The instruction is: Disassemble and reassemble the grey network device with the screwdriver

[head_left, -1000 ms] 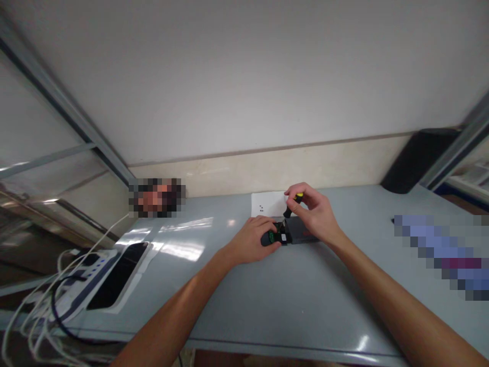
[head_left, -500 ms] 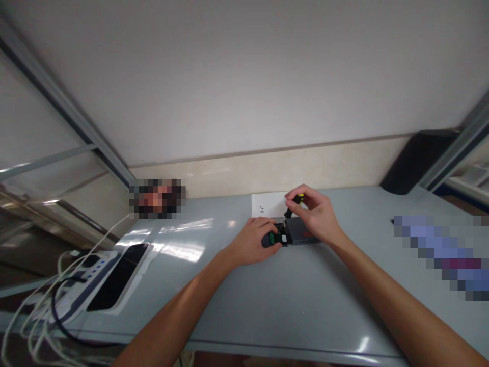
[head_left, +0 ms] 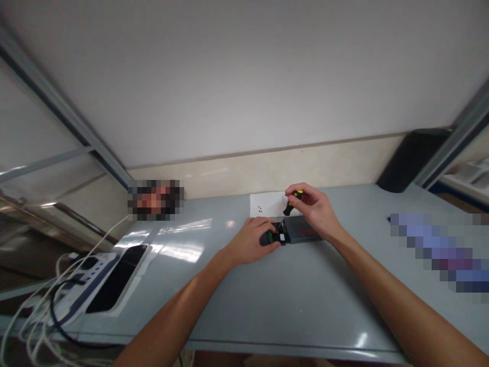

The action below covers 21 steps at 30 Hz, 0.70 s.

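Note:
A dark grey box-shaped electronic device [head_left: 300,230] lies on the table, with red marking on its top. Its left end is open and shows a green circuit board [head_left: 270,236]. My left hand [head_left: 250,240] has its fingers wrapped round that left end. Between the fingers of my right hand [head_left: 316,210] is a black and yellow screwdriver [head_left: 289,206], held tilted, its tip pointing down into the open part. Part of the device is hidden behind my right hand. Just behind, several tiny dark pieces that look like screws [head_left: 260,209] rest on a white sheet of paper [head_left: 272,202].
On the left stand a power strip [head_left: 86,285] with tangled white cables [head_left: 36,326] and a phone [head_left: 118,280]. A black cylindrical object [head_left: 412,160] stands at the back right. Blurred-out items lie at the back left and right. A wall [head_left: 244,92] closes off the back.
The screwdriver has turned slightly in my right hand, showing more of its yellow end. My left hand stays on the device. The whole view has shifted a little.

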{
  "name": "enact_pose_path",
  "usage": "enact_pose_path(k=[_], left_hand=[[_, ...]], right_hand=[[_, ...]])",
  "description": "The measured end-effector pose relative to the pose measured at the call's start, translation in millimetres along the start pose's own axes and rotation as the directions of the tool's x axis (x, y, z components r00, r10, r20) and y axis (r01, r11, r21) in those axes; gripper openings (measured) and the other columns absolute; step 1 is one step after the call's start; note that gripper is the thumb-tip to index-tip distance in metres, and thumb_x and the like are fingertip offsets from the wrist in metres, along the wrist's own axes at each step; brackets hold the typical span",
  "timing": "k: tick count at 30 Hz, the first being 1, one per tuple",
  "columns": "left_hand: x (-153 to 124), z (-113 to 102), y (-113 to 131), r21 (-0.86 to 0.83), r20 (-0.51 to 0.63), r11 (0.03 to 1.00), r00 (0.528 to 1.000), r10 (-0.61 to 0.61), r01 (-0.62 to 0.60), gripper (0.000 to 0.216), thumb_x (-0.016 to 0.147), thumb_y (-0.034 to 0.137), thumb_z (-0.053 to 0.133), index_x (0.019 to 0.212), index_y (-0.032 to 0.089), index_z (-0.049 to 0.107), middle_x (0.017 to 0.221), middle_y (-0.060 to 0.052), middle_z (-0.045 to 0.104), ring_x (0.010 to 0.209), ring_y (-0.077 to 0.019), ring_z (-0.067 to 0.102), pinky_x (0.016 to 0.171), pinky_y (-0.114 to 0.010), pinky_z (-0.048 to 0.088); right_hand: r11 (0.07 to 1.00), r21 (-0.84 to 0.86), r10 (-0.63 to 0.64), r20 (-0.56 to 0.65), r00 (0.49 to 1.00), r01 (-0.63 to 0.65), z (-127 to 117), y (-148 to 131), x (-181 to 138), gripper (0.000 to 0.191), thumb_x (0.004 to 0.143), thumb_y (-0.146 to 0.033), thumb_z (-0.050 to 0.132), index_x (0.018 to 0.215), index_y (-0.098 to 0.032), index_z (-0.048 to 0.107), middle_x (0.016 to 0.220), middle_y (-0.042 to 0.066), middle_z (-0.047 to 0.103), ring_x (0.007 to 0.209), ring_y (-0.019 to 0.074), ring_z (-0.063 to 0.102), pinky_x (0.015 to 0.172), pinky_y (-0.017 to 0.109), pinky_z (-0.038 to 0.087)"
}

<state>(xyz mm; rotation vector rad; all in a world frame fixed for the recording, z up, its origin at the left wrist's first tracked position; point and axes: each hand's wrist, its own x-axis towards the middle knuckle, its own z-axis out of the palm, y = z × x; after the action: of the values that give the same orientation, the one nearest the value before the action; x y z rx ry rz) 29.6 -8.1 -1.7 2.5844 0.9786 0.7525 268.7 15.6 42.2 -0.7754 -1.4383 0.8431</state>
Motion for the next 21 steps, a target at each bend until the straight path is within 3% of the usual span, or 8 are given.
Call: enact_pose_path(k=[3, 6, 11, 15, 17, 21], left_hand=[[0, 0, 0, 0.003, 0.013, 1.000, 1.000, -0.006, 0.006, 0.023, 0.097, 0.040, 0.081, 0.110, 0.024, 0.069, 0.138, -0.008, 0.075, 0.131, -0.0293, 0.069, 0.114, -0.047, 0.047], [1, -1, 0, 0.002, 0.019, 1.000, 1.000, -0.020, 0.020, 0.025, 0.097, 0.040, 0.082, 0.110, 0.024, 0.068, 0.136, -0.008, 0.075, 0.130, -0.0291, 0.069, 0.113, -0.047, 0.047], [1, -2, 1, -0.007, 0.033, 1.000, 0.999, -0.027, 0.027, 0.026, 0.097, 0.041, 0.082, 0.111, 0.024, 0.068, 0.136, -0.008, 0.075, 0.129, -0.0285, 0.069, 0.115, -0.046, 0.046], [3, -3, 3, -0.012, 0.047, 0.999, 0.998, -0.052, 0.053, 0.029, 0.096, 0.042, 0.082, 0.111, 0.024, 0.066, 0.130, -0.006, 0.077, 0.124, -0.0281, 0.070, 0.113, -0.046, 0.047], [3, -3, 4, -0.010, 0.043, 0.997, 0.996, -0.078, 0.078, 0.032, 0.094, 0.042, 0.083, 0.113, 0.024, 0.064, 0.124, -0.006, 0.077, 0.118, -0.0282, 0.071, 0.110, -0.046, 0.049], [3, -3, 6, -0.007, 0.020, 0.995, 0.995, -0.103, 0.103, 0.039, 0.091, 0.043, 0.084, 0.118, 0.025, 0.062, 0.119, -0.007, 0.076, 0.114, -0.0295, 0.071, 0.108, -0.047, 0.051]], right_hand=[[0.998, 0.068, 0.007, 0.029, 1.000, -0.009, 1, -1, -1, 0.034, 0.095, -0.051, 0.080, 0.122, -0.031, 0.074, 0.105, 0.004, 0.077, 0.098, 0.0242, 0.068, 0.085, 0.039, 0.056], [0.995, 0.102, 0.004, 0.032, 0.999, -0.007, 7, -3, -3, 0.026, 0.099, -0.054, 0.073, 0.112, -0.031, 0.074, 0.110, 0.005, 0.077, 0.107, 0.0252, 0.069, 0.092, 0.041, 0.056], [0.993, 0.108, 0.038, 0.005, 0.999, -0.039, 12, -4, -5, 0.028, 0.087, -0.045, 0.088, 0.103, -0.029, 0.072, 0.095, 0.001, 0.071, 0.088, 0.0209, 0.066, 0.078, 0.035, 0.055], [0.975, 0.209, 0.072, 0.054, 0.996, -0.081, 13, -4, -5, 0.035, 0.093, -0.043, 0.079, 0.124, -0.031, 0.067, 0.109, 0.004, 0.078, 0.110, 0.0252, 0.071, 0.098, 0.043, 0.055], [0.968, 0.230, 0.090, 0.056, 0.994, -0.101, 15, -5, -7, 0.028, 0.096, -0.043, 0.074, 0.120, -0.030, 0.067, 0.117, 0.005, 0.076, 0.116, 0.0257, 0.069, 0.103, 0.044, 0.053], [0.982, 0.130, 0.141, 0.005, 0.990, -0.140, 22, 0, -12, 0.026, 0.094, -0.050, 0.076, 0.101, -0.027, 0.067, 0.098, 0.001, 0.067, 0.088, 0.0207, 0.062, 0.081, 0.036, 0.051]])
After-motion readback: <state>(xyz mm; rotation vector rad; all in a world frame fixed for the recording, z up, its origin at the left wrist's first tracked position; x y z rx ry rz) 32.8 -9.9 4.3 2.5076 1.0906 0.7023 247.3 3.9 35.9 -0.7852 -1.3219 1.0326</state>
